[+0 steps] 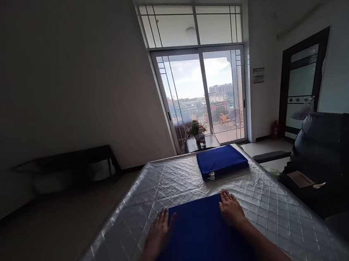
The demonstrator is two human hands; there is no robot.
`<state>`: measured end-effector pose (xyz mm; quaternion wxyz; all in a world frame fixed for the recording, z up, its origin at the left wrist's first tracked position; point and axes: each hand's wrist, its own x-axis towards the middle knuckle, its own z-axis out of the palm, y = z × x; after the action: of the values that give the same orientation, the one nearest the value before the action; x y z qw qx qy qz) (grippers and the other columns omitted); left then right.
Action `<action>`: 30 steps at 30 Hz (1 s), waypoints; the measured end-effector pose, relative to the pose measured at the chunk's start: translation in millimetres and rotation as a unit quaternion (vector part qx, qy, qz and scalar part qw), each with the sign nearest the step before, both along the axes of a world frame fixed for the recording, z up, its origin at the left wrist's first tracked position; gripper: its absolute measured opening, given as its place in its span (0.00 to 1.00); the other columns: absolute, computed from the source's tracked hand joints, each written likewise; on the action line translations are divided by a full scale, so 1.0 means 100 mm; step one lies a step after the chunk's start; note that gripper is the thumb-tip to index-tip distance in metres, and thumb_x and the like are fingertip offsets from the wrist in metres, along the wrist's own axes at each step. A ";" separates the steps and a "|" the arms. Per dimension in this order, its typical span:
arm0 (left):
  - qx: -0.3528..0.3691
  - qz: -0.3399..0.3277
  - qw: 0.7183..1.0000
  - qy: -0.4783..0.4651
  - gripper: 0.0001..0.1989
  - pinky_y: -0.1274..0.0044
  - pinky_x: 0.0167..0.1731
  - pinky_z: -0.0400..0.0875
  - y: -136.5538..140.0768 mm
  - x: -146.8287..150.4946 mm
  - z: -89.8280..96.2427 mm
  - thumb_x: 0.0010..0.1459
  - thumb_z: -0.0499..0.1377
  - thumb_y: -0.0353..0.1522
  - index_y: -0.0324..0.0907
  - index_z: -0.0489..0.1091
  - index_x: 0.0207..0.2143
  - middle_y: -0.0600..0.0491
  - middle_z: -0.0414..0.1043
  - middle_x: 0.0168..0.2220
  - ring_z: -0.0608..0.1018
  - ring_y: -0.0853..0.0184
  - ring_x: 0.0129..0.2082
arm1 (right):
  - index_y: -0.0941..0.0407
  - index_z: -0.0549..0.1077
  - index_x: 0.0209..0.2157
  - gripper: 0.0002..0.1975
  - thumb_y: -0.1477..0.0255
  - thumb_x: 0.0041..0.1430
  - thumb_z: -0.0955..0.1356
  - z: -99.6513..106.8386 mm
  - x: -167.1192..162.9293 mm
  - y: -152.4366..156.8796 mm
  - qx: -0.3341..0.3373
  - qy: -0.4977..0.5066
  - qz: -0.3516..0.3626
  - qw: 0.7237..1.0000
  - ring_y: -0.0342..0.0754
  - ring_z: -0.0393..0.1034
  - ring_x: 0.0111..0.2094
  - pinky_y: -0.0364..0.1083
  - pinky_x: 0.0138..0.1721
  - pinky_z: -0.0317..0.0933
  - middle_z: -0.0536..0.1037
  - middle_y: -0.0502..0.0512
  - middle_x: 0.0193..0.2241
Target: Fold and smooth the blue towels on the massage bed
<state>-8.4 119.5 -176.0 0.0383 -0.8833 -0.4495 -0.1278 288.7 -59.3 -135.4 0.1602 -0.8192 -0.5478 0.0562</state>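
A blue cloth [201,235], flat and folded into a long panel, lies on the table close to me and runs out of view at the bottom. My left hand [160,229] rests at its far left corner with fingers stretched forward and the thumb apart. At the far right corner, my right hand [231,207] lies flat along the edge, fingers extended. Neither hand grips the cloth. Beyond them sits a second blue cloth [221,159], folded into a thick rectangle with a small white label at its near edge.
The table wears a silvery quilted cover [278,202]. Past its far end, a small dark table [191,146] holds a potted plant [194,128] and a bottle [201,136] before sliding glass doors. A black sofa [335,151] stands right, a low dark rack [72,162] left.
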 end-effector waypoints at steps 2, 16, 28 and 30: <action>0.006 -0.003 1.000 -0.015 0.32 0.57 0.65 0.60 0.01 -0.02 -0.02 0.69 0.41 0.42 0.33 0.61 0.67 0.37 0.60 0.68 0.62 0.51 0.69 | 0.67 0.49 0.71 0.33 0.65 0.70 0.50 0.00 0.00 0.00 -0.003 -0.008 0.000 1.000 0.50 0.36 0.73 0.51 0.70 0.32 0.46 0.62 0.72; -0.034 0.042 0.998 -0.022 0.39 0.58 0.67 0.55 -0.20 0.11 0.18 0.70 0.37 0.50 0.30 0.55 0.69 0.38 0.52 0.70 0.58 0.51 0.70 | 0.67 0.55 0.69 0.31 0.72 0.68 0.52 0.11 -0.07 -0.03 0.010 -0.095 0.015 0.995 0.51 0.41 0.72 0.52 0.71 0.31 0.51 0.62 0.71; 0.018 0.013 1.000 -0.001 0.36 0.61 0.66 0.58 -0.04 0.08 -0.07 0.70 0.39 0.49 0.33 0.60 0.67 0.38 0.58 0.69 0.61 0.52 0.69 | 0.65 0.46 0.72 0.36 0.59 0.70 0.50 0.05 -0.20 -0.21 -0.027 -0.008 -0.010 1.000 0.50 0.33 0.73 0.51 0.71 0.30 0.43 0.58 0.72; 0.030 -0.001 1.000 -0.005 0.34 0.60 0.65 0.59 0.01 0.04 -0.12 0.69 0.40 0.48 0.37 0.61 0.67 0.40 0.61 0.68 0.63 0.52 0.68 | 0.65 0.46 0.72 0.36 0.59 0.70 0.50 0.06 -0.20 -0.20 -0.026 -0.001 -0.009 1.000 0.50 0.32 0.73 0.50 0.70 0.30 0.43 0.58 0.73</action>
<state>-4.1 120.0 -188.0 0.0628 -0.8814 -0.4450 -0.1457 269.2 -79.6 -129.6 0.1392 -0.8282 -0.5385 0.0684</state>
